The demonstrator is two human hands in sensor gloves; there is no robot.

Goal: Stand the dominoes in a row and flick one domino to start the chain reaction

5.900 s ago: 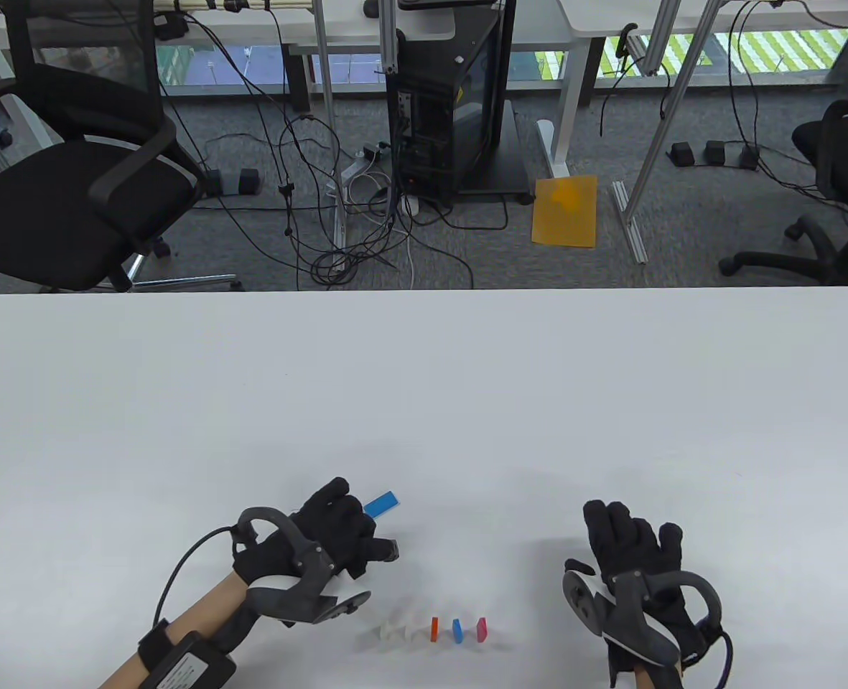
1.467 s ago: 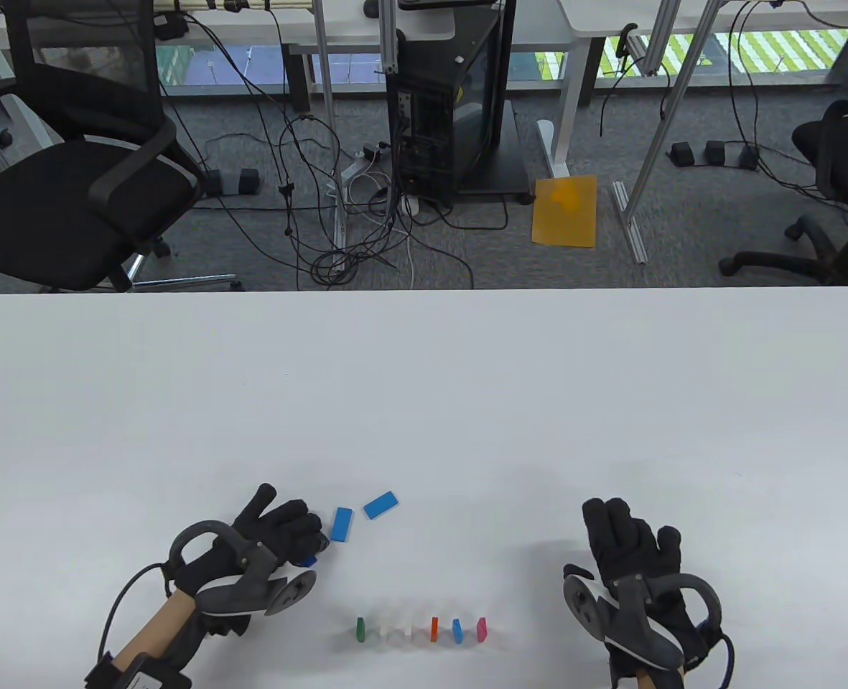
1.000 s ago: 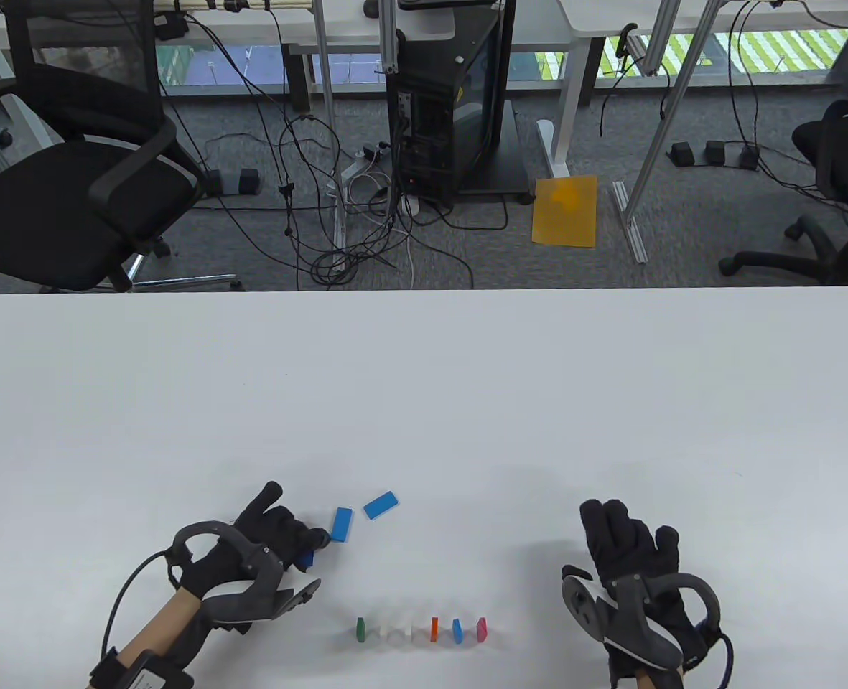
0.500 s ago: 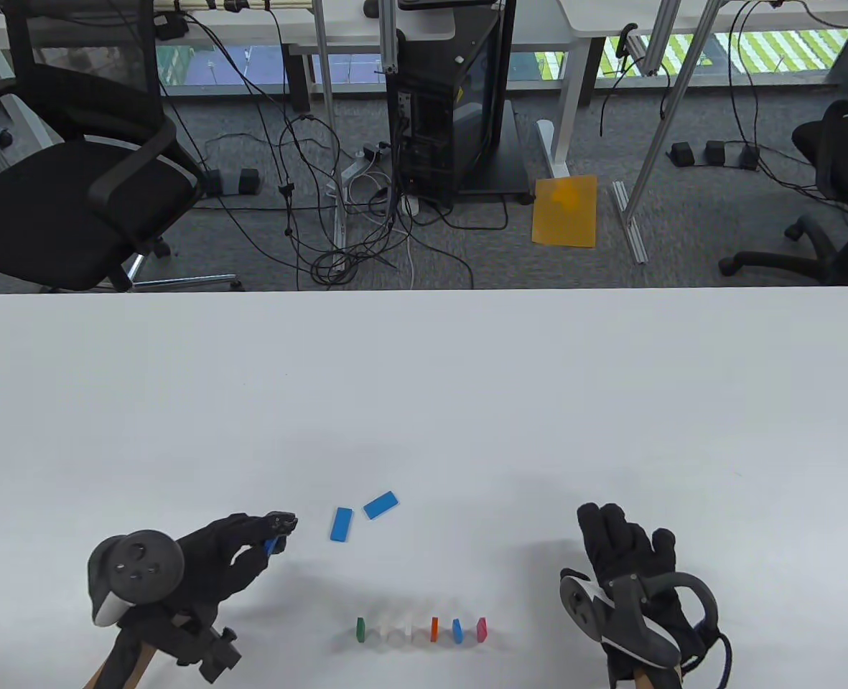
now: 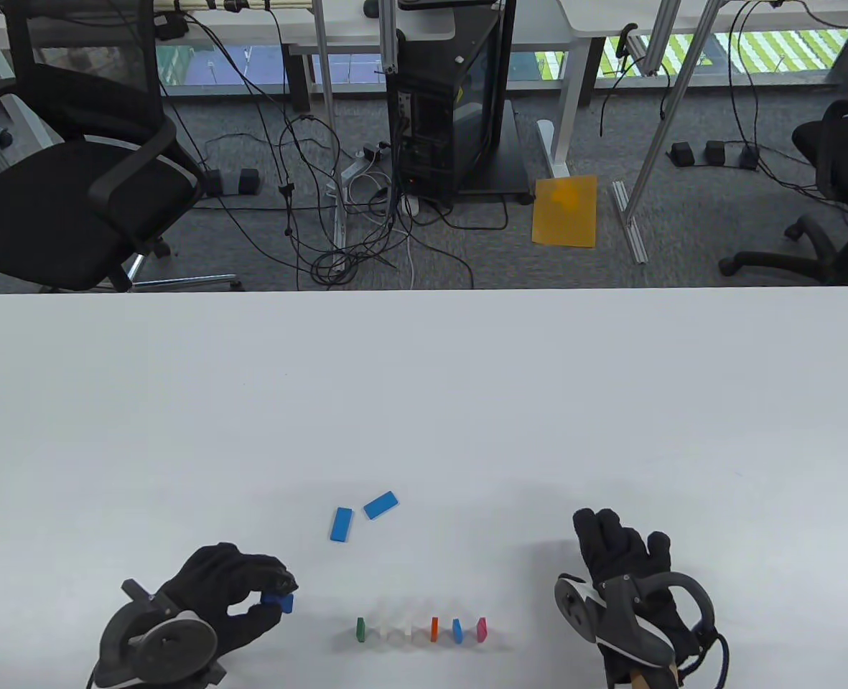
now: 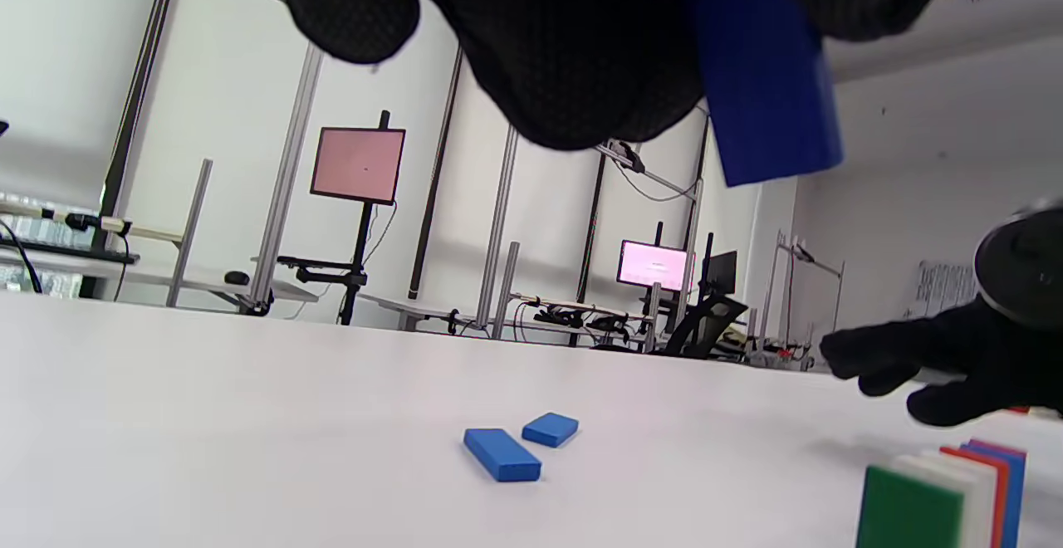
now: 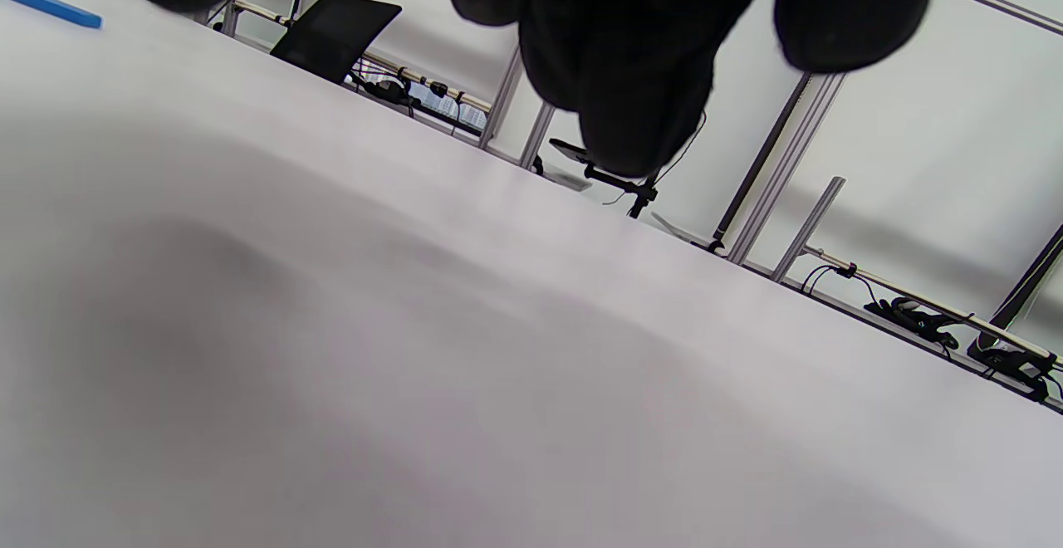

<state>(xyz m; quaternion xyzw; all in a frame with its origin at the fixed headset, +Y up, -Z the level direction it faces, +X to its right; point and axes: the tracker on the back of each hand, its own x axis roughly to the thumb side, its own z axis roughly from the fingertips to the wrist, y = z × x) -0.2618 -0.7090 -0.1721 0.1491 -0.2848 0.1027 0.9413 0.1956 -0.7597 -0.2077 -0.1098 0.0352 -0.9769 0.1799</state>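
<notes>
Your left hand point(image 5: 226, 596) has lifted a dark blue domino point(image 5: 280, 600) in a fingertip pinch toward the standing row's green end point(image 5: 360, 629), two blue dominoes point(image 5: 341, 524) lie flat, and your right hand point(image 5: 621, 556) rests relaxed, empty.

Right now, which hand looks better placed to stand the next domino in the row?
Probably the left hand: it already pinches a dark blue domino just left of the green domino that ends the row. The right hand rests empty beyond the pink domino.

I see both hands in black knit gloves: left hand point(image 5: 226, 592), right hand point(image 5: 628, 556), each bearing a grey ring-shaped tracker with white underside.
</notes>
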